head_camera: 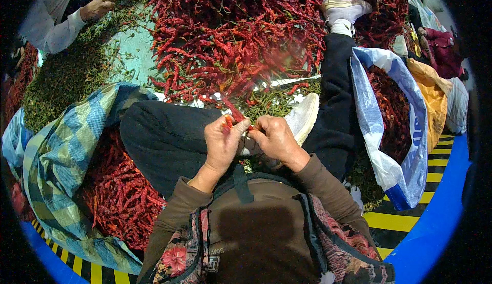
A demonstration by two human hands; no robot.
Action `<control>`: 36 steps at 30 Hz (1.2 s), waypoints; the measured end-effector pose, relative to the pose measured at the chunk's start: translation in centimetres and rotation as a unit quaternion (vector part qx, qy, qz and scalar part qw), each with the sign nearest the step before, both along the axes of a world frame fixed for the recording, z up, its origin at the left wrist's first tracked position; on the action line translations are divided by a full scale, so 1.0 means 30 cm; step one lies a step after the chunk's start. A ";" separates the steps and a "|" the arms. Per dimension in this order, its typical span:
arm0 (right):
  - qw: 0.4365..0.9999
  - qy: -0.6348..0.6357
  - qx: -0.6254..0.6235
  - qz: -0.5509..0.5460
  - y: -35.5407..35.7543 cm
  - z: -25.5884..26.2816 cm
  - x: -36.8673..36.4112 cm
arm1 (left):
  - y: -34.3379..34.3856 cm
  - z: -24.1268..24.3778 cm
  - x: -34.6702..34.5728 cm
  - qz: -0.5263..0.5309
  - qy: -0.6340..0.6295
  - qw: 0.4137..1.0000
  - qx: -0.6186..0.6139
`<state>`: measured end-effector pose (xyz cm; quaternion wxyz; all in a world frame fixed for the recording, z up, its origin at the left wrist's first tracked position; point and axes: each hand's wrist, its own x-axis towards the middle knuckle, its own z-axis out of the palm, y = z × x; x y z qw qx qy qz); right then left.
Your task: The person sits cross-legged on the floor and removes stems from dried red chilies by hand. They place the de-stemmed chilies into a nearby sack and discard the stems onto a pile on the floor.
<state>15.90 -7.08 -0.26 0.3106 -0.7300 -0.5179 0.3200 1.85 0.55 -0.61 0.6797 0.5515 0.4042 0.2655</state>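
Above my lap, my left hand [225,140] grips a few dried red chili peppers [233,109] between thumb and fingers, their long ends pointing away from me. My right hand [277,138] meets it, thumb and forefinger pinched at the near end of the same chilies; whether a stem is between those fingertips is hidden. Beyond my hands spreads a large heap of dried red chilies [230,42]. Just past my fingers, next to my white shoe [303,117], lies a small pile of green chili stems [269,105].
A checked woven sack [65,161] of red chilies [123,199] lies open at my left. At my right stands a white-and-blue woven sack [369,103] holding darker chilies [388,111]. Another person's hand [98,8] is over stems [65,80] at upper left.
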 end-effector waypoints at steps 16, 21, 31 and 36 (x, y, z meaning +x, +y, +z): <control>0.956 -0.285 -0.058 0.037 0.106 -0.088 0.145 | 0.084 0.027 -0.030 0.125 -0.172 0.931 -0.297; 0.979 -0.177 0.092 -0.039 0.090 -0.121 0.160 | 0.051 -0.043 -0.014 0.093 -0.191 0.919 -0.334; 0.922 0.347 -0.080 -0.150 -0.125 0.058 -0.012 | 0.003 -0.079 0.043 -0.034 -0.079 0.909 -0.407; 0.856 0.487 -0.108 -0.134 -0.125 0.062 -0.014 | 0.015 -0.036 0.033 -0.019 -0.047 0.932 -0.359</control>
